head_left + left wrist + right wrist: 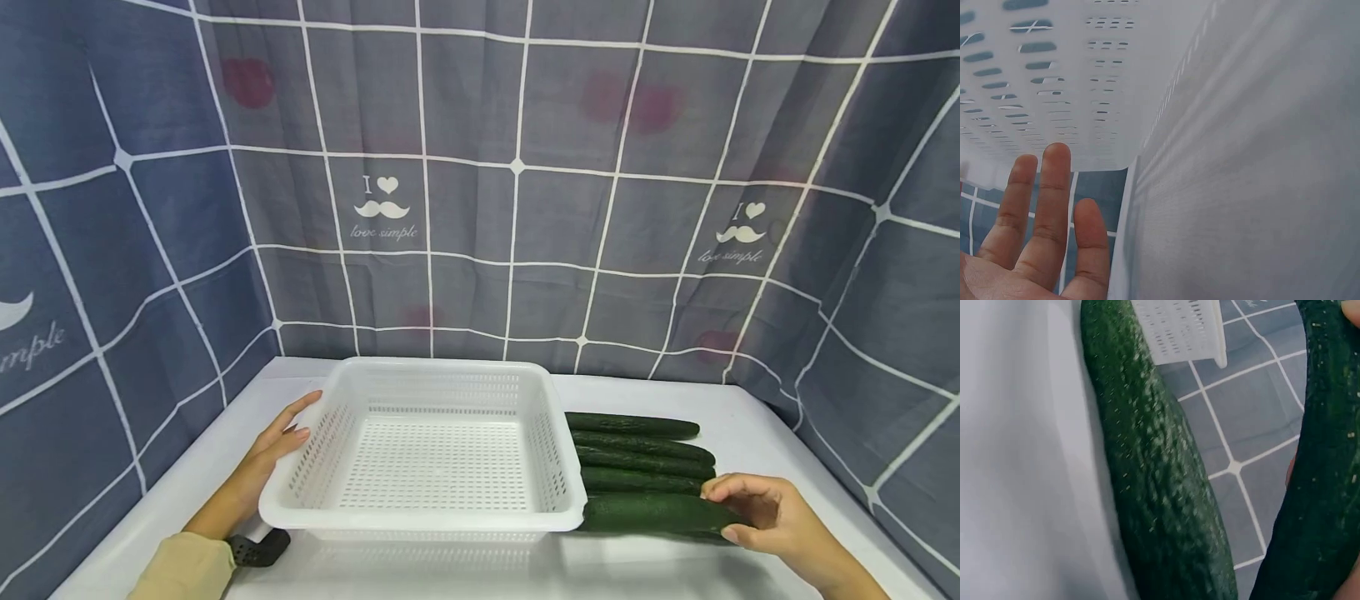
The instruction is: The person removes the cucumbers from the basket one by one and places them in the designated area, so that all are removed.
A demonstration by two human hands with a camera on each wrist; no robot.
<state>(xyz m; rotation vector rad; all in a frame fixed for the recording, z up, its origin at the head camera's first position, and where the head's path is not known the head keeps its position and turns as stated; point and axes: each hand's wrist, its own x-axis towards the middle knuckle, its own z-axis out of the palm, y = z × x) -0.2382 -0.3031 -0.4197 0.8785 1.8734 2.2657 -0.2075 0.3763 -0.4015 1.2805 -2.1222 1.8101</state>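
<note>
A white perforated plastic basket point(420, 521) stands on the table with nothing inside. My left hand point(266, 454) rests against its left side, fingertips up by the rim; in the left wrist view the fingers point(1054, 194) are straight and spread beside the holed wall. At the right, my right hand point(772, 512) grips the right end of a dark green cucumber point(660, 512) between thumb and fingers. The right wrist view has this held cucumber point(1322, 469) raised beside another cucumber point(1154, 450) lying on the white surface. The held one's left end meets the basket's right edge in the head view.
Several more cucumbers point(645, 461) lie side by side on the white tabletop point(720, 408), right of the basket. A grey-blue checked curtain point(472, 208) encloses the table at the back and both sides. A black strap point(258, 548) is around my left wrist.
</note>
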